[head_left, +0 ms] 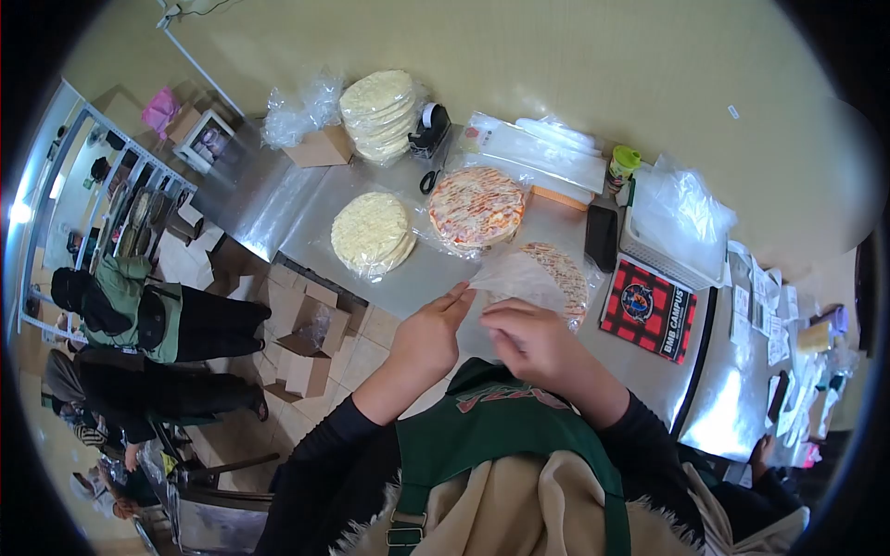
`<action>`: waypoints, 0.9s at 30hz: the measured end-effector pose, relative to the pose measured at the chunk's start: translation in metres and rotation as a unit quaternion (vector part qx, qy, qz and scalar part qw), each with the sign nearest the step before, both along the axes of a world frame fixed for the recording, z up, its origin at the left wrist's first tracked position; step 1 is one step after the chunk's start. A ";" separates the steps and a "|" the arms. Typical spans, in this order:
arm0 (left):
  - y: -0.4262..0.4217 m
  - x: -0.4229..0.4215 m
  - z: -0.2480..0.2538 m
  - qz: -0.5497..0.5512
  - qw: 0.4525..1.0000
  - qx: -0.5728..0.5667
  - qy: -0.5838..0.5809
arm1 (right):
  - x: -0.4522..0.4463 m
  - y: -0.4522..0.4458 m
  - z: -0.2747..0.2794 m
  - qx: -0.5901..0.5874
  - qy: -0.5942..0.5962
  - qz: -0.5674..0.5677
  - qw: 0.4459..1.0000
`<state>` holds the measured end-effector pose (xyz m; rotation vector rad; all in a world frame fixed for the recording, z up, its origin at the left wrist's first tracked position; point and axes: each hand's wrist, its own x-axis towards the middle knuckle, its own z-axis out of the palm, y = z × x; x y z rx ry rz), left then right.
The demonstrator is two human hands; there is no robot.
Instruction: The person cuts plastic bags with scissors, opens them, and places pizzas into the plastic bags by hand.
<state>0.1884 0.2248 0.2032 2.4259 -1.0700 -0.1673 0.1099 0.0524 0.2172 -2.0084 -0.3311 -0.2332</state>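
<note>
A clear plastic bag is stretched out just beyond my hands. My left hand has its fingers pressed together at the bag's near left corner. Curled fingers of my right hand are at the bag's near edge, and their tips are partly hidden. Beneath and beside the plastic lies a pizza with streaked topping, partly covered. Farther off sits a wrapped pizza with red sauce and white streaks. To its left is a short stack of pale wrapped pizzas.
A taller stack of wrapped pizzas stands by the wall, near a tape dispenser and scissors. On the right are a dark phone-like case, a white basket and a red-black checked box. People stand at left.
</note>
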 end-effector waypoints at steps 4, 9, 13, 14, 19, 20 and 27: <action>-0.006 -0.010 0.016 0.009 0.999 0.036 -0.002 | 0.026 -0.004 -0.027 -0.364 0.072 -0.029 0.928; 0.030 -0.013 0.013 0.071 0.996 0.056 0.022 | 0.056 -0.004 -0.044 -0.151 0.004 0.165 0.975; 0.096 -0.012 0.003 0.190 0.981 0.033 0.012 | 0.090 0.027 -0.014 0.115 0.201 0.386 0.893; 0.116 -0.011 0.003 0.225 0.974 0.035 0.016 | 0.102 0.036 -0.015 0.245 0.241 0.362 0.867; 0.221 -0.001 -0.017 0.307 0.951 0.018 0.005 | 0.199 0.105 -0.102 0.523 0.367 0.007 0.770; 0.243 0.002 -0.026 0.324 0.946 0.010 0.014 | 0.216 0.117 -0.128 0.530 0.386 -0.047 0.754; 0.339 0.030 -0.069 0.395 0.914 -0.042 0.083 | 0.284 0.165 -0.197 0.428 0.395 -0.348 0.735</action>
